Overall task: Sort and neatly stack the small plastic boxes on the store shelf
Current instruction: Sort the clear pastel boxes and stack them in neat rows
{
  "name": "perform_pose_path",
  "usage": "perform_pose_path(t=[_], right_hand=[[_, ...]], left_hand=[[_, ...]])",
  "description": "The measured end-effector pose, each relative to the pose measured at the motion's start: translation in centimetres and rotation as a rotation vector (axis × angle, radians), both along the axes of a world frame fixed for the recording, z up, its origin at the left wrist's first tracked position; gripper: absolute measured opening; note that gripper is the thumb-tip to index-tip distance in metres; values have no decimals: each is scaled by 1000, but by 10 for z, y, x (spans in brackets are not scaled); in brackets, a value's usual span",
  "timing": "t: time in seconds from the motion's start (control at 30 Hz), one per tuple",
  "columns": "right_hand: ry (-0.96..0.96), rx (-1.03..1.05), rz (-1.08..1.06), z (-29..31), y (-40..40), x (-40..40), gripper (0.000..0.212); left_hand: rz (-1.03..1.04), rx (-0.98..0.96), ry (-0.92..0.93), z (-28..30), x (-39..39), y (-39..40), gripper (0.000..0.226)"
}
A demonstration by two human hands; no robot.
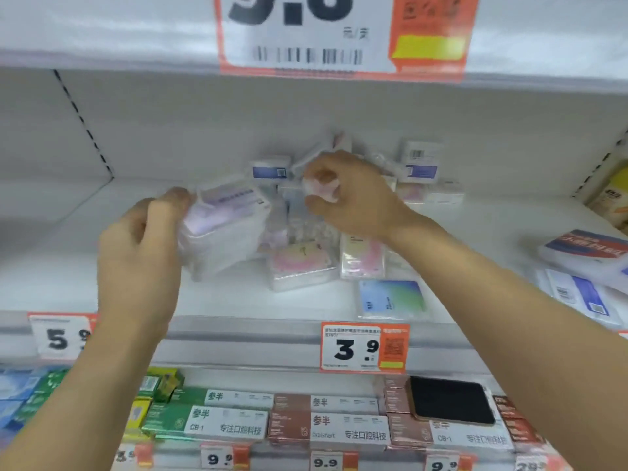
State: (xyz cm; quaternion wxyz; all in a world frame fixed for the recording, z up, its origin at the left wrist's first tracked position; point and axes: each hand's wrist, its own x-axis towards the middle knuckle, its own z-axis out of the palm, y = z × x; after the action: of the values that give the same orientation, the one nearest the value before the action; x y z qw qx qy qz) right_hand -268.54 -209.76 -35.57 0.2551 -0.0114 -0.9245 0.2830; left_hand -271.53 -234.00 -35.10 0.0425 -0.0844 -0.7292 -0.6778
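Here both hands reach into the middle white shelf (102, 287). The left hand (142, 246) is on the left side of a tilted stack of clear boxes (226, 229); its fingers are curled round the left edge of the stack, and the top box shows a purple label. The right hand (353, 195) is farther in and a little to the right. Its thumb and fingers pinch a small clear box with pink content (323, 188), lifted above the loose pile.

Under and between the hands more small plastic boxes lie in disorder on the shelf. A pink-labelled box (300, 265) lies flat near the front, just beside the stack on its right. Another clear box with pink pieces (362, 258) stands next to it, partly under the right wrist. A box with blue-green label (390, 299) lies flat nearest to the shelf edge. At the far back, boxes with blue labels (421, 163) are piled against the wall, some tilted.

On the right of the shelf some flat white and blue packs (584, 287) lie on one another. A price tag reading 3.9 (363, 348) hangs on the shelf front. On the lower shelf there are toothpaste cartons (224, 421) in rows, and a dark phone (452, 401) lies on top of them at the right.
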Motion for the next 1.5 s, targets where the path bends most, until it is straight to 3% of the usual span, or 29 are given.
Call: perform_pose_path(t=[0.1,0.17,0.27,0.33,0.4,0.53,0.6,0.73,0.83,0.9,1.0,1.1,1.2,1.3,1.4,1.5], right_hand=[[-47,135,137,3,-18,-31,37],[-233,200,222,0,-35,-46,55],[-513,413,196,-15,-52,-65,93],[-556,481,148,-17,-51,-71,93],[-508,325,147,-10,-46,-69,82],[-275,-433,194,16,-37,-50,53],[-286,-578,224,29,-35,-40,44],[-378,-308,159,39,-53,-33,68],[-433,-53,60,25,-82,-45,74],[-449,11,17,8,-106,-57,76],[-439,-29,11,-14,-141,-75,79],[-474,45,173,-16,-168,-84,82],[-496,168,264,-14,-176,-85,82],[-513,121,320,-13,-169,-79,80],[-459,12,260,-4,-137,-78,67],[-248,178,9,6,-80,-86,49]], left_hand=[[119,-67,47,0,-9,-26,42],[161,-80,54,-3,-16,-38,37],[160,-54,38,-7,-28,-50,23],[137,-52,41,-11,-33,-56,20],[104,-61,38,-14,-35,-60,20],[78,5,-21,-15,-39,-63,21],[58,-2,-6,-16,-40,-62,20],[87,-263,204,-19,-49,-63,17],[73,-426,303,-27,-63,-75,33],[67,-535,351,-31,-71,-84,38],[112,-709,289,-42,-84,-99,46],[169,-855,213,-51,-95,-114,54],[225,-842,123,-50,-100,-124,53],[282,-799,106,-45,-95,-123,60],[377,-622,324,-35,-81,-100,38],[175,-576,532,-31,-62,-51,16]])
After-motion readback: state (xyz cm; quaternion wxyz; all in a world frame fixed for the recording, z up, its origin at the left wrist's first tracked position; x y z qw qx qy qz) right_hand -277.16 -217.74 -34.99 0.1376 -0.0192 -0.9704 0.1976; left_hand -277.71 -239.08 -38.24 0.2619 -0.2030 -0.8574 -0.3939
